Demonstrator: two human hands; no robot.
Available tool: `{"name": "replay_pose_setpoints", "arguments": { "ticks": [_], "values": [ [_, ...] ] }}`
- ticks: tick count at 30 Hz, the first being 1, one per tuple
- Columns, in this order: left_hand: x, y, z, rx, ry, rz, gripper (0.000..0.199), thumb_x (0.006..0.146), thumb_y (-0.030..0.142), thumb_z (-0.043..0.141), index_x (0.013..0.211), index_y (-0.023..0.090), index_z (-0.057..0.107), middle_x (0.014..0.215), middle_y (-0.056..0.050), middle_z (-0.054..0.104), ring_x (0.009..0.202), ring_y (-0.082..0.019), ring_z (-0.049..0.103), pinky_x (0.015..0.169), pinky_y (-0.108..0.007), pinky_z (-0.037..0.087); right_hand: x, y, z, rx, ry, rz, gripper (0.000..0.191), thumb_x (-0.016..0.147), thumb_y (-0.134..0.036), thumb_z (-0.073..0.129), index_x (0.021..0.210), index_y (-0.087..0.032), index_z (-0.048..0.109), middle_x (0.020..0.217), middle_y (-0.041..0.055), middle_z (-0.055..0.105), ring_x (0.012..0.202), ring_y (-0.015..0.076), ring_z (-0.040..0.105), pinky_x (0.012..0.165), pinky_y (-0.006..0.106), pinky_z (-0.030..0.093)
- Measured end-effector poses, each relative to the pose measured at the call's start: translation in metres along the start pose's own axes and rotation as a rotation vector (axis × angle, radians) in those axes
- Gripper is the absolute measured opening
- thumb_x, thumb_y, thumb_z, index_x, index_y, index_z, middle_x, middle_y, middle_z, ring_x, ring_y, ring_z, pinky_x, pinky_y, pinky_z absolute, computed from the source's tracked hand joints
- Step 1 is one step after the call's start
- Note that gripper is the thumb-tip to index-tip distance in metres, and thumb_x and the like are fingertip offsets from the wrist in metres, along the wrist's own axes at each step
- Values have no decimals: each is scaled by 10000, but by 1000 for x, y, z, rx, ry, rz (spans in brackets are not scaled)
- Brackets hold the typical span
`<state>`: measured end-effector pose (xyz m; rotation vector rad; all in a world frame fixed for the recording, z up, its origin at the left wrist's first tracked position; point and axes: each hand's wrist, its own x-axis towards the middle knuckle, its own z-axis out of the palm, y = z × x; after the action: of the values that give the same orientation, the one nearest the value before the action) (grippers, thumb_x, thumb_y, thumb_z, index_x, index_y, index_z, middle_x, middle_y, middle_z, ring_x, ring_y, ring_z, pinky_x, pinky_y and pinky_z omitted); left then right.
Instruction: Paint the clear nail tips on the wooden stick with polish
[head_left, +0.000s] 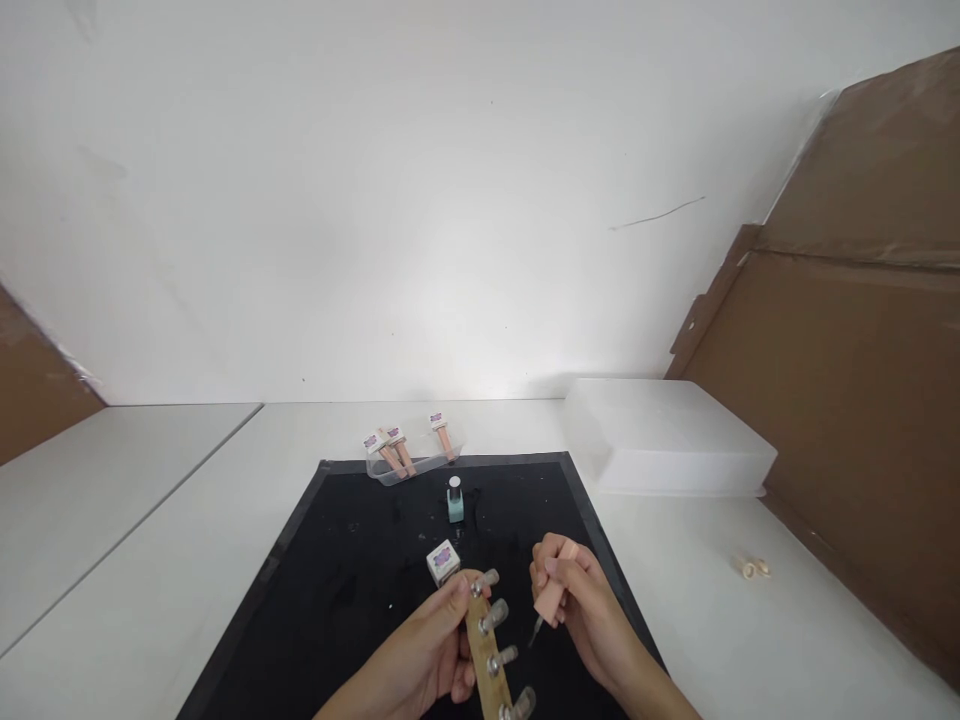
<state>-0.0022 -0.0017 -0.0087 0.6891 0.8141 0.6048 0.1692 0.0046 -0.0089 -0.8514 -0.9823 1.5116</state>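
Observation:
My left hand (pixel 442 640) is closed around the upper end of a wooden strip (pixel 484 655). Several clear nail tips (pixel 493 615) stick out from the strip on small metal mounts. In my right hand (pixel 581 600) is a pink nail polish brush cap (pixel 555 585), gripped between thumb and fingers. Its thin brush (pixel 535 632) points down, a short way right of the nail tips and apart from them. Just beyond my left hand stands a small bottle with a white square label (pixel 443 562), partly hidden. Farther back is a teal polish bottle (pixel 455 502) with a dark and white cap.
A clear tray (pixel 420 466) at the mat's back edge holds several pink-capped bottles (pixel 395 452). A white plastic box (pixel 671 440) stands at the back right. Small beige pieces (pixel 752 568) lie on the white table, right of the black mat (pixel 337 560). Cardboard (pixel 847 400) walls the right side.

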Motion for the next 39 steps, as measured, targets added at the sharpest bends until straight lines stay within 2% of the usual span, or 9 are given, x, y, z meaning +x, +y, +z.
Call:
{"name": "replay_pose_setpoints", "arguments": {
  "ticks": [5, 11, 20, 28, 39],
  "values": [
    [1, -2, -3, -28, -9, -26, 364, 760, 531, 430, 919, 204, 428, 696, 26, 534, 418, -23, 392, 395, -184, 176, 0, 0, 0, 22, 4, 4, 216, 734, -265, 564, 560, -159, 495, 486, -52, 412, 403, 75, 316, 399, 199, 231],
    [2, -3, -8, -29, 22, -73, 387, 748, 547, 433, 923, 203, 465, 667, 15, 575, 366, -24, 376, 358, -181, 99, -1, 1, 0, 26, -5, -6, 219, 740, -261, 560, 559, -154, 500, 481, -54, 406, 400, 70, 313, 389, 191, 224],
    [3, 0, -8, -33, 102, -85, 415, 711, 516, 521, 903, 150, 556, 648, -14, 600, 469, -41, 478, 399, -151, 216, 1, 1, 1, 34, -5, -1, 224, 746, -273, 572, 572, -151, 504, 467, -57, 423, 385, 59, 306, 377, 180, 230],
    [0, 0, -3, 8, 114, -112, 387, 699, 518, 535, 825, 152, 537, 621, -5, 602, 386, -18, 408, 373, -146, 184, 0, -2, 5, 45, -6, 12, 252, 734, -332, 610, 591, -147, 516, 444, -67, 421, 375, 51, 287, 376, 175, 229],
    [4, -3, -7, 9, 45, -91, 386, 698, 527, 530, 811, 158, 532, 619, -11, 601, 394, -32, 426, 357, -153, 171, 0, -1, 4, 51, -5, 14, 271, 721, -350, 631, 580, -146, 521, 441, -70, 410, 372, 50, 289, 374, 177, 222]
  ]
}}
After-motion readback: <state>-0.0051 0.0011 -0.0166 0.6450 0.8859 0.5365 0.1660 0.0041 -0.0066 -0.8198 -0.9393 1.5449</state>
